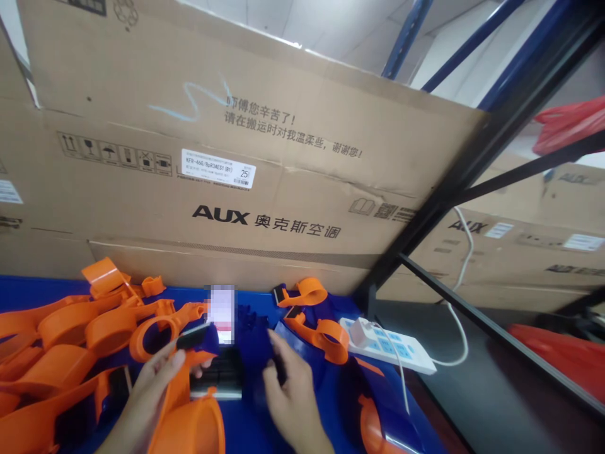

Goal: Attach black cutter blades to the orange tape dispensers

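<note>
My left hand (161, 378) is closed around the flat end of an orange plastic piece (176, 397), which carries a black and dark blue pad. A wide orange loop at its lower end hangs toward me. My right hand (295, 391) is beside a heap of small dark blue parts (253, 325), its index finger stretched toward them and its thumb apart. I see nothing held between those fingers, though the gap is dark. Under the left hand's piece lies a black stack (222, 375) with a pale edge.
Many similar orange looped pieces (66, 328) are piled at left; a few orange pieces (326, 337) lie at right. A blurred lit screen (221, 312) stands behind my hands. A white power strip (387, 345) with cables sits beside a dark rack post (425, 221). Cardboard (142, 208) walls the back.
</note>
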### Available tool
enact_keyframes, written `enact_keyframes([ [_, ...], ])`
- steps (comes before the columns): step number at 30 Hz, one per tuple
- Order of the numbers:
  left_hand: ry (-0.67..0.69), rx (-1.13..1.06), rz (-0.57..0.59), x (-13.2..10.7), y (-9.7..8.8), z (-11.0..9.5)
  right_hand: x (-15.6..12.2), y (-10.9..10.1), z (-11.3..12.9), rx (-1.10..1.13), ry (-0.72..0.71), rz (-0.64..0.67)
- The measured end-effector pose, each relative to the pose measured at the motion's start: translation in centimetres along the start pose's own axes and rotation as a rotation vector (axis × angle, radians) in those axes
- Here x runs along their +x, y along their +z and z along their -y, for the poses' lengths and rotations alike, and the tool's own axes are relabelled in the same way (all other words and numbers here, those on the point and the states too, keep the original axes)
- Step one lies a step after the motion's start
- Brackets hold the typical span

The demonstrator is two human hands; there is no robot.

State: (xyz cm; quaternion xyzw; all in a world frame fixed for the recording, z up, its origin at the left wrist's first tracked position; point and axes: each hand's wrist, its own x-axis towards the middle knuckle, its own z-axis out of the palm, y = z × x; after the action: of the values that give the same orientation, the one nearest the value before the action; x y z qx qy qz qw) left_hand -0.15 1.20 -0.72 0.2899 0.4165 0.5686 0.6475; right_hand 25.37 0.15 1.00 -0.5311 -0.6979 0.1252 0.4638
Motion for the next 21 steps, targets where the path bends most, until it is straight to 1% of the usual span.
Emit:
enact_keyframes([
  [1,0.027,0.030,0.009,0.0,0.2,0.1,0.2,-0.7,-0.7,-0.066,-0.036,-0.073],
  [3,0.068,0.086,0.055,-0.1,0.5,0.3,0.6,-2.0,-1.9,-0.192,-0.055,-0.182],
  [5,0.082,0.136,0.097,-0.2,0.7,0.7,1.1,-3.0,-2.8,-0.321,-0.048,-0.244],
  [8,0.083,0.210,0.118,-0.2,0.6,1.0,1.5,-3.5,-3.6,-0.520,-0.014,-0.241],
  [11,0.073,0.269,0.114,-0.2,0.5,1.1,1.5,-3.2,-3.9,-0.667,0.049,-0.225],
  [13,0.067,0.281,0.122,-0.2,0.5,1.2,1.4,-2.9,-4.0,-0.715,0.077,-0.234],
  [16,0.055,0.284,0.134,-0.1,0.4,1.4,1.4,-2.7,-4.1,-0.724,0.083,-0.215],
  [18,0.049,0.287,0.132,0.0,0.2,1.7,1.4,-2.7,-4.3,-0.706,0.081,-0.207],
  [21,0.047,0.293,0.131,0.2,0.0,1.9,1.4,-2.7,-4.1,-0.619,0.049,-0.241],
])
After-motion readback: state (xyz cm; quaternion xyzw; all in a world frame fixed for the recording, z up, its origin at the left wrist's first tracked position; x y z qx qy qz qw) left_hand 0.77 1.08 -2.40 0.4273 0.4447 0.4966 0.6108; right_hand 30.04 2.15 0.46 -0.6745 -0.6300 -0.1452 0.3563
